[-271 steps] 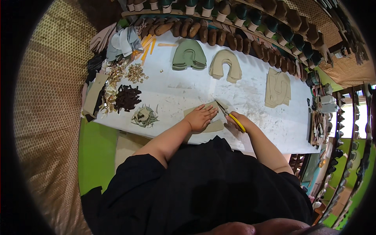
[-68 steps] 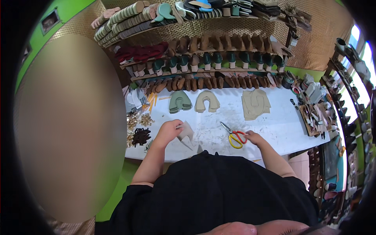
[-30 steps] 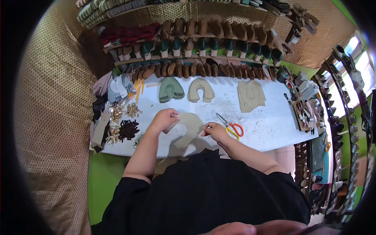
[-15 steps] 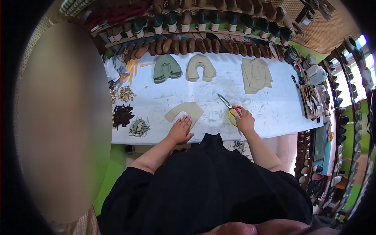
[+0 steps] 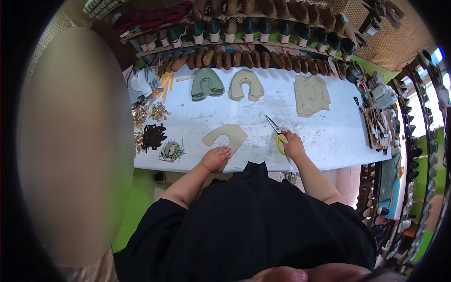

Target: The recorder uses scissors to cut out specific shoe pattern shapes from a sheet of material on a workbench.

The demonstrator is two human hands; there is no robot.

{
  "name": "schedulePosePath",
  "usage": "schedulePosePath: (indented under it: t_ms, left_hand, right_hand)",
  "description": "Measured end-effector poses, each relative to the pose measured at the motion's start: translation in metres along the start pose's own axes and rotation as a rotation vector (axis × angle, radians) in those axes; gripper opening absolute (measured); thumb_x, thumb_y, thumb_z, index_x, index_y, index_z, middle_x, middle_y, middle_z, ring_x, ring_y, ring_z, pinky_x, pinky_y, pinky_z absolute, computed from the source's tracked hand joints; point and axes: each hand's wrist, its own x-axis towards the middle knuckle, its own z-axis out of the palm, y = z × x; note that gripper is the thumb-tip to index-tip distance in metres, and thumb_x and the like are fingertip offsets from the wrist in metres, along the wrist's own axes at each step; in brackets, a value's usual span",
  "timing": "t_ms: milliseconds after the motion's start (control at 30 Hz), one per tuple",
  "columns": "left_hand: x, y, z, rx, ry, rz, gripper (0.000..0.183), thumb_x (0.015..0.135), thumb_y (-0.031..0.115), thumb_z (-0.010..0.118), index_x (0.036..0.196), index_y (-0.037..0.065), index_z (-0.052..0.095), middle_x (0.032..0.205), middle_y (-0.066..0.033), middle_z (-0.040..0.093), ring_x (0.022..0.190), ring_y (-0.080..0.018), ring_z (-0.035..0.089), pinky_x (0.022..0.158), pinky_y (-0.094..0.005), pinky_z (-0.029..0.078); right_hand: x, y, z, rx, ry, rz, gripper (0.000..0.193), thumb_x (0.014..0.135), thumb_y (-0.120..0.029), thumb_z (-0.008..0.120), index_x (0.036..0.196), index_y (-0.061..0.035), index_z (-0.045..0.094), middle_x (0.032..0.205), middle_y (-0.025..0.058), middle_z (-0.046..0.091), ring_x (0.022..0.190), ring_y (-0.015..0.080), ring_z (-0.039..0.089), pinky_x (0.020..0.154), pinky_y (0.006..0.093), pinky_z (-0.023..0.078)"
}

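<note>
A beige arch-shaped piece of flat material (image 5: 235, 133) lies on the white-covered table before me. My left hand (image 5: 217, 158) rests flat with fingers stretched out at its near end, fingertips touching the edge by the inner curve. To the right, my right hand (image 5: 295, 145) is closed around the handles of a pair of scissors (image 5: 281, 141) with red and yellow grips. The scissors lie low over the table, their blades pointing away and to the left. Part of the grips is hidden by my fingers.
Farther back lie a green stack of arch pieces (image 5: 206, 84), a beige stack (image 5: 246, 84) and more beige pieces (image 5: 312, 96). Dark strips (image 5: 153, 136), greenish scraps (image 5: 172, 151) and small gold-coloured parts (image 5: 160, 111) sit at left. Shoe lasts (image 5: 246, 58) line the back; tools (image 5: 377, 127) crowd the right.
My left hand has slid a little toward me, off the inner curve of the beige piece. The right hand and scissors stay in place; the whole view has shifted slightly.
</note>
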Motion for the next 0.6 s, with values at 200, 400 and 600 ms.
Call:
schedulePosePath:
  t_ms: [200, 400, 600]
  left_hand:
    - [0.032, 0.044, -0.028, -0.290, 0.104, -0.468, 0.024, 0.093, 0.021, 0.059, 0.112, 0.011, 0.070, 0.100, -0.0118, 0.072, 0.093, -0.0287, 0.068, 0.080, -0.0393, 0.055]
    - [0.064, 0.085, -0.043, -0.296, 0.120, -0.559, 0.029, 0.095, 0.023, 0.054, 0.120, 0.011, 0.063, 0.093, -0.0155, 0.068, 0.083, -0.0355, 0.066, 0.072, -0.0457, 0.054]
    - [0.048, 0.084, -0.011, -0.105, -0.093, -0.230, 0.045, 0.089, 0.011, 0.053, 0.134, 0.010, 0.052, 0.125, -0.0130, 0.063, 0.112, -0.0317, 0.062, 0.092, -0.0409, 0.051]
  right_hand:
    - [0.003, 0.011, -0.005, 0.077, -0.036, -0.094, 0.068, 0.078, -0.015, 0.067, 0.141, -0.0034, 0.042, 0.113, 0.0240, 0.058, 0.103, 0.0407, 0.060, 0.089, 0.0470, 0.051]
    - [0.007, 0.024, -0.002, 0.110, -0.031, -0.193, 0.070, 0.078, -0.019, 0.069, 0.140, -0.0020, 0.041, 0.113, 0.0247, 0.058, 0.104, 0.0409, 0.059, 0.092, 0.0462, 0.050]
    - [0.007, 0.025, -0.005, 0.133, -0.056, -0.230, 0.072, 0.079, -0.020, 0.069, 0.142, -0.0018, 0.039, 0.115, 0.0246, 0.058, 0.105, 0.0400, 0.059, 0.092, 0.0458, 0.050]
